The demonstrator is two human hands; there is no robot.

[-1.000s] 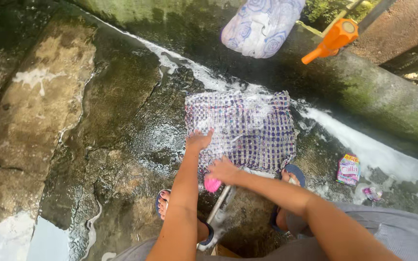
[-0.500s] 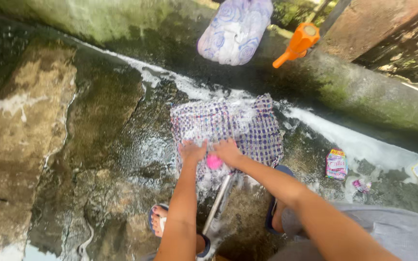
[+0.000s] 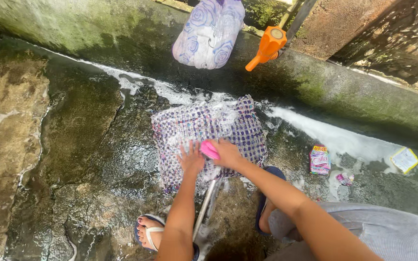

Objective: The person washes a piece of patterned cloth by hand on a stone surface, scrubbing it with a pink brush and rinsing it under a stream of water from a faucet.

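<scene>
on soapy cloth (image 3: 209, 130): left hand (image 3: 191, 158) flat, right hand (image 3: 228, 153) gripping pink brush (image 3: 209, 150); packet (image 3: 319, 160) nearby.

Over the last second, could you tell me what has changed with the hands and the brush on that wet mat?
The right hand pushed the pink brush forward, from the near edge of the checked mat up onto its soapy middle. The left hand stayed pressed flat on the mat, now close beside the brush. The mat lies spread on the wet stone floor as before.

Soapy checked cloth (image 3: 209, 133) flat on wet stone; pink brush (image 3: 209, 150) atop.
</scene>
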